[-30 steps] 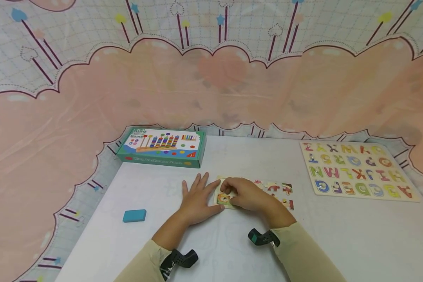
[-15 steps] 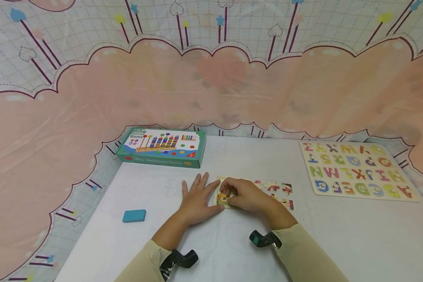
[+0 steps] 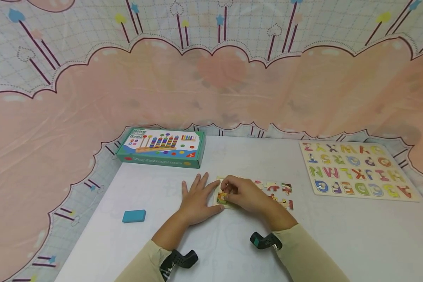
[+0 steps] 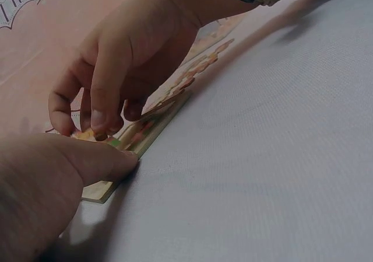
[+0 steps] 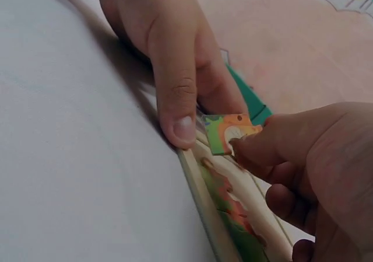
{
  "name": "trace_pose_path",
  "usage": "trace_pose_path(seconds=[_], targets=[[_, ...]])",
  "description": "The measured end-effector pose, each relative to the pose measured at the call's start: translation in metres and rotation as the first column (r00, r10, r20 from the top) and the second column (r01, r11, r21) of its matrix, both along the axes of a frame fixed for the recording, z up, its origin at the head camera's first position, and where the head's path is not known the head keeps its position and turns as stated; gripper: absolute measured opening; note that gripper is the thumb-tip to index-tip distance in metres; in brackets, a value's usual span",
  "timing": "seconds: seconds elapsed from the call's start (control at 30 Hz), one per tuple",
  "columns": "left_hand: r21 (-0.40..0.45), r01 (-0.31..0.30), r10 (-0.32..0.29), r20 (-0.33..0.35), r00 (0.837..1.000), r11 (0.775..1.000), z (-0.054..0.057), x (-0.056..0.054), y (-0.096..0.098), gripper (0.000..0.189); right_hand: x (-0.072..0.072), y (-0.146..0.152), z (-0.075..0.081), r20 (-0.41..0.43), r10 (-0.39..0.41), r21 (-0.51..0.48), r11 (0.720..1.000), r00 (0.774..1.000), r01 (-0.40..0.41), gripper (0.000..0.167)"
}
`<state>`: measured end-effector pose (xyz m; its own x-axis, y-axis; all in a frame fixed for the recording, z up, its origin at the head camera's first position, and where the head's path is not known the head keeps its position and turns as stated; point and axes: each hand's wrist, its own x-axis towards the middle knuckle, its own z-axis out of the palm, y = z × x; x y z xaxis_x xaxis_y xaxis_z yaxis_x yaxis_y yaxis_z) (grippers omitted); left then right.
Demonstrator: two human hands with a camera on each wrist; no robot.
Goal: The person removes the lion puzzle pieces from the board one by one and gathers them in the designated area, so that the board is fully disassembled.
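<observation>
My right hand (image 3: 246, 197) pinches a small jigsaw piece (image 5: 217, 135) with an orange, cream and green picture between thumb and fingertip. The piece is tilted, one side raised over the left end of a thin wooden puzzle board (image 4: 154, 142). Spread flat, my left hand (image 3: 196, 201) lies beside that end, with the thumb pressing the board's near corner and the index fingertip at its far corner. Picture pieces (image 3: 287, 188) in red and brown show at the board's right end. My right hand hides the middle of the board in the head view.
A green Ring Challenge Game box (image 3: 162, 148) lies at the back left. A blue block (image 3: 134, 216) rests left of my left hand. The alphabet board (image 3: 359, 170) lies at the right. A patterned cloth (image 3: 253, 94) hangs behind the table.
The jigsaw piece lay flatter at the board's left end; now it is tilted up between my right thumb and fingertip. My right fingers have shifted slightly; my left hand stays in place.
</observation>
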<state>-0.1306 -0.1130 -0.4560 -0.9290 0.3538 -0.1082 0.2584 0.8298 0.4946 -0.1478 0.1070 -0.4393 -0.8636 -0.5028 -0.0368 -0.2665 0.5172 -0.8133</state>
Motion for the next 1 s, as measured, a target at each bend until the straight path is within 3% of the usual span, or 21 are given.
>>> trace_pose_path(seconds=[0.33,0.57,0.77,1.0], targets=[[-0.007,-0.022,0.022,-0.008,1.0,1.0,0.001,0.0,0.003,0.081,0.001,0.024,0.006,0.034,-0.088,-0.056,0.994,0.996,0.089,0.018],[0.006,-0.056,0.056,0.012,0.998,0.998,0.002,-0.002,0.005,0.081,0.007,0.047,0.007,0.038,-0.139,-0.041,0.989,0.99,0.14,0.019],[0.019,-0.057,0.057,0.011,0.998,0.998,0.002,-0.003,0.005,0.08,0.015,0.067,0.007,0.073,-0.154,-0.058,0.986,0.985,0.159,0.019],[0.039,-0.063,0.062,0.007,0.998,0.997,0.005,-0.002,0.004,0.078,0.023,0.081,0.008,0.052,-0.129,0.005,0.992,0.99,0.129,0.018]])
